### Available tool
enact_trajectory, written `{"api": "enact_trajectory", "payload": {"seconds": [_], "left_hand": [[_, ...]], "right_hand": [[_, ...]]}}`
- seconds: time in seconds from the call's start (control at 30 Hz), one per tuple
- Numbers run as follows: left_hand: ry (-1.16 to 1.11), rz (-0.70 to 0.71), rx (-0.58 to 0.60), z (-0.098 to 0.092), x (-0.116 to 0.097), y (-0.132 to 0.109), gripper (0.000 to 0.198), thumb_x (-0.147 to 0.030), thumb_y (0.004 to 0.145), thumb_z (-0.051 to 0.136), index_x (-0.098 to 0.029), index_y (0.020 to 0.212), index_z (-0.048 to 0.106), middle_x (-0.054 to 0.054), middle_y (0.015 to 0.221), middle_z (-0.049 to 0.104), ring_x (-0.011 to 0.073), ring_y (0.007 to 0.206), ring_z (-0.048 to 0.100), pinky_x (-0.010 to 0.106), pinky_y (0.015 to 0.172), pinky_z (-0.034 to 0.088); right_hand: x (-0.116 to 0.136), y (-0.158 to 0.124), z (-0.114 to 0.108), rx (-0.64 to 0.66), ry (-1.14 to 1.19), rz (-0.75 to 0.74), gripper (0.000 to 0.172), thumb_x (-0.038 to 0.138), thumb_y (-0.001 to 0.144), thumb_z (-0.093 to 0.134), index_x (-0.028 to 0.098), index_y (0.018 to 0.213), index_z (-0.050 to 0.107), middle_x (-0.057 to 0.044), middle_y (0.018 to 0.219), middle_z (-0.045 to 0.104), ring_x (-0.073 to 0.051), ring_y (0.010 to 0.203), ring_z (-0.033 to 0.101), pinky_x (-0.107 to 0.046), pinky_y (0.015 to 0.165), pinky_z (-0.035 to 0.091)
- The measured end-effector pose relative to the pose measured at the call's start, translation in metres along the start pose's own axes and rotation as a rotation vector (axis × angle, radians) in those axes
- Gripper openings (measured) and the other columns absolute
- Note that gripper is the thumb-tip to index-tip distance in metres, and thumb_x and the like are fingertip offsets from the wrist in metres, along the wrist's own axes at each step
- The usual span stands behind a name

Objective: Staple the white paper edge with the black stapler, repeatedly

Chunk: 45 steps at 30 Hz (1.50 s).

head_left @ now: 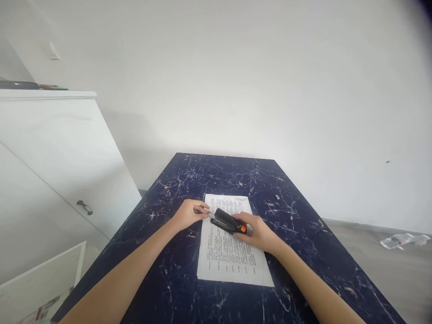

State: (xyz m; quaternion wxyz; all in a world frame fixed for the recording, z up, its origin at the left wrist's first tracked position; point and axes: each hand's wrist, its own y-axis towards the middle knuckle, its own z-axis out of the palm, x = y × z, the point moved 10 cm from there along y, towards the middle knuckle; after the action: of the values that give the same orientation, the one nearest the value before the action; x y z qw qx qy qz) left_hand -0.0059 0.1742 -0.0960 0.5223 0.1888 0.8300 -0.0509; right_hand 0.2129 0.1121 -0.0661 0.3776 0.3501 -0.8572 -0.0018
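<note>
A black stapler (225,220) with an orange patch at its rear lies slanted above a printed sheet of paper (232,265). My right hand (259,231) grips its rear end, thumb and fingers on opposite sides. The stapler's upper and lower parts look spread apart at the front. There, my left hand (192,213) pinches a small silvery strip (211,215) between thumb and fingertips, close to the stapler's front. Fingers partly hide the strip, and I cannot tell whether it is loose or part of the stapler.
The dark blue marbled table (216,173) stands against a white wall (236,81). A tiny silvery piece (277,197) lies right of the paper. At left is a white cabinet (60,148) with a dark handle (84,207). Clear plastic bottles (396,240) lie on the floor at right.
</note>
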Motion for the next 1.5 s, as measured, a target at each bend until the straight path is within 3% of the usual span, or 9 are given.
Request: {"api": "enact_trajectory", "payload": {"seconds": [0.27, 0.57, 0.73, 0.9, 1.0, 1.1, 1.2, 1.33, 1.5], "left_hand": [[-0.251, -0.167, 0.129, 0.032, 0.006, -0.007, 0.061, -0.033, 0.072, 0.090, -0.019, 0.128, 0.070, 0.014, 0.107, 0.079, 0.0292, 0.092, 0.077, 0.033, 0.069, 0.060], [-0.393, -0.273, 0.151, 0.041, 0.003, -0.012, 0.069, -0.028, 0.067, 0.093, -0.017, 0.131, 0.068, 0.015, 0.103, 0.079, 0.0289, 0.097, 0.076, 0.035, 0.083, 0.058], [-0.367, -0.233, 0.097, 0.038, -0.002, -0.009, 0.060, -0.033, 0.071, 0.089, -0.013, 0.124, 0.070, 0.016, 0.094, 0.079, 0.0284, 0.087, 0.076, 0.031, 0.068, 0.056], [-0.105, -0.114, -0.065, 0.025, -0.013, -0.008, 0.031, -0.041, 0.092, 0.064, -0.016, 0.110, 0.070, 0.009, 0.078, 0.076, 0.0235, 0.068, 0.072, 0.032, 0.062, 0.053], [0.260, -0.027, -0.240, 0.011, -0.024, -0.012, 0.023, -0.036, 0.098, 0.054, -0.020, 0.105, 0.069, 0.008, 0.090, 0.075, 0.0238, 0.083, 0.071, 0.037, 0.080, 0.053], [0.683, -0.027, -0.363, 0.003, -0.029, -0.016, 0.033, -0.038, 0.097, 0.055, -0.019, 0.121, 0.067, 0.012, 0.107, 0.070, 0.0307, 0.104, 0.063, 0.044, 0.094, 0.048], [0.902, -0.098, -0.368, 0.002, -0.023, -0.017, 0.051, -0.048, 0.097, 0.056, -0.017, 0.137, 0.061, 0.016, 0.115, 0.062, 0.0347, 0.108, 0.056, 0.047, 0.094, 0.046], [0.937, -0.101, -0.302, 0.009, -0.020, -0.016, 0.058, -0.049, 0.095, 0.060, -0.017, 0.143, 0.056, 0.016, 0.114, 0.059, 0.0347, 0.107, 0.055, 0.048, 0.093, 0.046], [0.868, -0.041, -0.257, 0.013, -0.019, -0.014, 0.047, -0.036, 0.096, 0.060, -0.016, 0.138, 0.060, 0.015, 0.111, 0.058, 0.0340, 0.107, 0.056, 0.047, 0.093, 0.047]], "right_hand": [[-0.003, 0.000, -0.001, -0.034, 0.044, 0.032, 0.042, 0.030, 0.086, 0.075, 0.028, 0.127, 0.067, -0.005, 0.111, 0.074, -0.024, 0.094, 0.069, -0.037, 0.083, 0.056], [-0.005, 0.001, 0.001, -0.022, 0.053, 0.058, 0.038, 0.029, 0.085, 0.074, 0.026, 0.123, 0.069, -0.006, 0.111, 0.074, -0.023, 0.095, 0.068, -0.037, 0.085, 0.055], [0.002, 0.003, 0.001, -0.018, 0.006, 0.053, 0.039, 0.023, 0.085, 0.070, 0.026, 0.123, 0.067, -0.004, 0.105, 0.073, -0.021, 0.090, 0.067, -0.035, 0.082, 0.053], [0.005, 0.004, 0.006, -0.031, -0.053, 0.102, 0.051, 0.027, 0.085, 0.073, 0.028, 0.134, 0.059, -0.006, 0.118, 0.068, -0.023, 0.103, 0.064, -0.036, 0.087, 0.052], [0.003, 0.003, 0.010, -0.036, -0.102, 0.133, 0.049, 0.030, 0.087, 0.074, 0.027, 0.134, 0.059, -0.007, 0.117, 0.068, -0.025, 0.104, 0.064, -0.038, 0.087, 0.052], [0.000, 0.002, 0.004, -0.086, -0.139, 0.132, 0.037, 0.024, 0.089, 0.069, 0.024, 0.125, 0.064, -0.007, 0.111, 0.069, -0.025, 0.098, 0.064, -0.037, 0.084, 0.051], [-0.009, -0.004, -0.019, -0.237, -0.107, 0.159, 0.032, 0.025, 0.088, 0.067, 0.023, 0.120, 0.065, -0.007, 0.107, 0.071, -0.024, 0.093, 0.065, -0.035, 0.079, 0.050], [-0.042, -0.021, -0.066, -0.527, -0.012, 0.311, 0.033, 0.036, 0.087, 0.069, 0.021, 0.116, 0.065, -0.007, 0.098, 0.072, -0.023, 0.081, 0.064, -0.035, 0.073, 0.048], [-0.096, -0.038, -0.082, -0.699, 0.451, 0.395, 0.039, 0.046, 0.080, 0.078, 0.021, 0.107, 0.066, -0.005, 0.095, 0.071, -0.023, 0.083, 0.063, -0.033, 0.073, 0.046]]}}
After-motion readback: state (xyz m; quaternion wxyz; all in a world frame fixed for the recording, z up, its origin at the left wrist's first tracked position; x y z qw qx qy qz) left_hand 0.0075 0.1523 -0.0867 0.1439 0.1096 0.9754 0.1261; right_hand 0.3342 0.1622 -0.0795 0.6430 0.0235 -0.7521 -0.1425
